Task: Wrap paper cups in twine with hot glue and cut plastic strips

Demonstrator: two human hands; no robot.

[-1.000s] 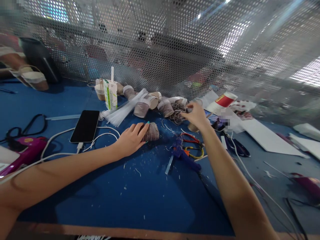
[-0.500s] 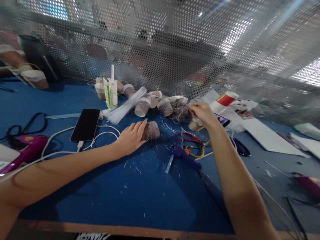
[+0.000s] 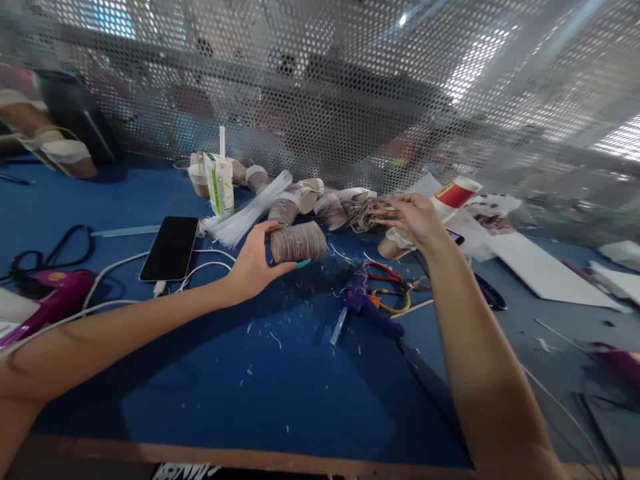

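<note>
My left hand [image 3: 254, 263] grips a small cup wrapped in grey-brown yarn [image 3: 301, 242], thumb along its near side and fingers behind it. The cup lies on its side, its end turned left, and appears slightly raised off the blue table [image 3: 280, 393]. Over at the right, my right hand [image 3: 414, 217] reaches to a loose tangle of grey-brown yarn [image 3: 367, 215]. Its fingers are stretched out and apart at the edge of the tangle; whether they touch it I cannot tell. Just below that hand sits a brown cup with a white rim [image 3: 393, 245].
Between my arms lie a blue glue gun [image 3: 357, 293], red-handled scissors [image 3: 383, 272] and a yellow-handled pair [image 3: 395, 303]. Several wrapped cups, white strips [image 3: 250, 213] and a drink carton [image 3: 219, 185] line the perforated metal screen [image 3: 320, 87]. A phone [image 3: 170, 249] with a white cable is at left.
My left hand has shifted from resting over the wrapped cup to gripping it, lifting and turning it slightly. My right hand's fingers have spread and moved a little right.
</note>
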